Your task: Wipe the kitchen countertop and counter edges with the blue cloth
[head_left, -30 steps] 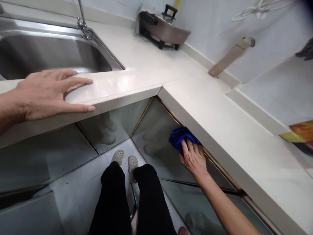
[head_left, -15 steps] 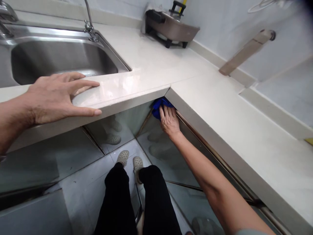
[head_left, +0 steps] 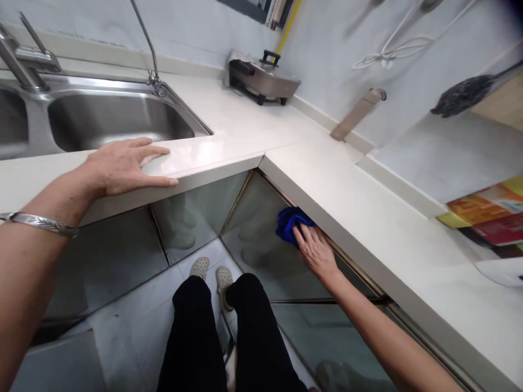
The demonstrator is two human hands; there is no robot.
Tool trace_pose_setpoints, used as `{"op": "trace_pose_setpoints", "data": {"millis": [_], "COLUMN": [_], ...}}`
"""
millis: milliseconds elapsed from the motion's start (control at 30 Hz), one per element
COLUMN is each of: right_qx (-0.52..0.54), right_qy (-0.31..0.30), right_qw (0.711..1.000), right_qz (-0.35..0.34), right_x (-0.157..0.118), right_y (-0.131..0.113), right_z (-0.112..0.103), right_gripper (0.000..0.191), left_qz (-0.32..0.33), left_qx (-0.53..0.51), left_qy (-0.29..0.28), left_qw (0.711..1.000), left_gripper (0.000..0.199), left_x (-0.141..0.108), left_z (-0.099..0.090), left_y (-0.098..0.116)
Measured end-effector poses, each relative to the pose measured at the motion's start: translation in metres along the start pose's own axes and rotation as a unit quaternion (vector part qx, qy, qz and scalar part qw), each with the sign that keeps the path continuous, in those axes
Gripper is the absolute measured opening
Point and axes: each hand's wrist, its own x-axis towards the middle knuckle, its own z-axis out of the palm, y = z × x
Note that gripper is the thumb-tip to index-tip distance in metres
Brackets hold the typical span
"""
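My right hand (head_left: pixel 314 251) presses a blue cloth (head_left: pixel 289 224) flat against a glossy cabinet door (head_left: pixel 261 228), just under the edge of the white countertop (head_left: pixel 343 196). The fingers lie spread on the cloth and its far part is hidden under the counter lip. My left hand (head_left: pixel 125 166) rests palm down on the counter edge in front of the steel sink (head_left: pixel 114 117), fingers spread, holding nothing. A silver bangle (head_left: pixel 38 223) sits on that wrist.
A tap (head_left: pixel 149 60) rises behind the sink. An electric pan (head_left: pixel 261 79) stands in the counter's back corner. A dark brush (head_left: pixel 461 98) and a white cord (head_left: pixel 392 49) hang on the right wall. My black-trousered legs (head_left: pixel 220 337) and pale clogs stand on the tiled floor below.
My right hand slid the blue cloth along the cabinet front into the corner, then back to the right. My left hand stayed on the counter edge. The view tilted up.
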Motion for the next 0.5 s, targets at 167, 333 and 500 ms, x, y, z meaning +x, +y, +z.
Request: {"op": "trace_pose_setpoints", "data": {"millis": [167,333,500], "right_qx": [-0.036,-0.049,-0.008], "right_qy": [0.001,-0.004,0.01], "right_qw": [0.999,0.999,1.0], "right_qz": [-0.01,-0.015,-0.015], "right_x": [-0.083,-0.094,-0.008], "right_y": [0.017,0.02,0.005], "right_z": [-0.005,0.005,0.018], "right_gripper": [0.051,0.043,0.047], "left_qz": [0.013,0.038,0.016], "left_qx": [-0.011,-0.013,0.014], "left_qy": [-0.004,0.005,0.003], "left_qw": [1.0,0.999,1.0], "left_gripper": [0.126,0.118,0.121], "left_x": [0.003,0.007,0.006], "left_z": [0.004,0.007,0.005], "left_y": [-0.005,-0.01,-0.004]}}
